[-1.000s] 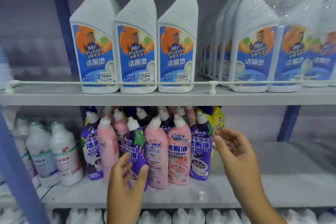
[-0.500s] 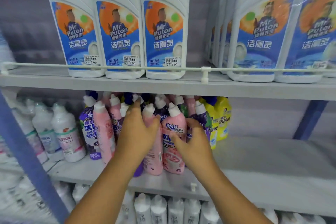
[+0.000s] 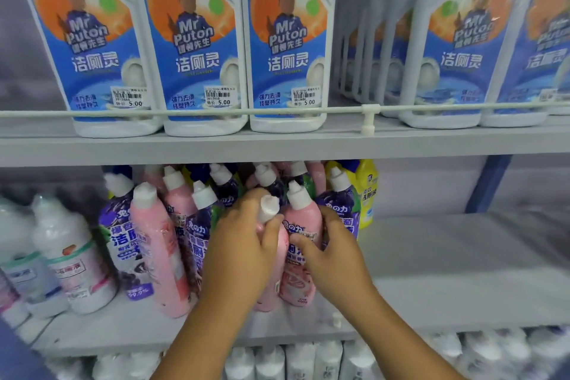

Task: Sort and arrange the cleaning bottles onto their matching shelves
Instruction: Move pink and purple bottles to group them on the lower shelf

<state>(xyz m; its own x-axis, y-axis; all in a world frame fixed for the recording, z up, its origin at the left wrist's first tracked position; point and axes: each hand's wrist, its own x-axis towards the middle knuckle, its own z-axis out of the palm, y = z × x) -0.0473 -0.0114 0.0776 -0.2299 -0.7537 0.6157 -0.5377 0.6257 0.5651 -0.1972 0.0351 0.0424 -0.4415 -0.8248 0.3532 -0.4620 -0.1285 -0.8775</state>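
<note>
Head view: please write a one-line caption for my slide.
Both hands, left and right, grip pink white-capped squeeze bottles on the grey middle shelf.

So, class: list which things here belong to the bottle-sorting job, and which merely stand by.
In the job:
left hand
right hand
two pink bottles they grip
purple bottles
yellow bottle

Standing by:
Mr Puton bottles
shelf rail

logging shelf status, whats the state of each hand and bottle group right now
left hand: grips a pink bottle
right hand: holds second pink bottle
purple bottles: upright, mixed with pink
yellow bottle: upright, behind
Mr Puton bottles: upright, upper shelf
</note>
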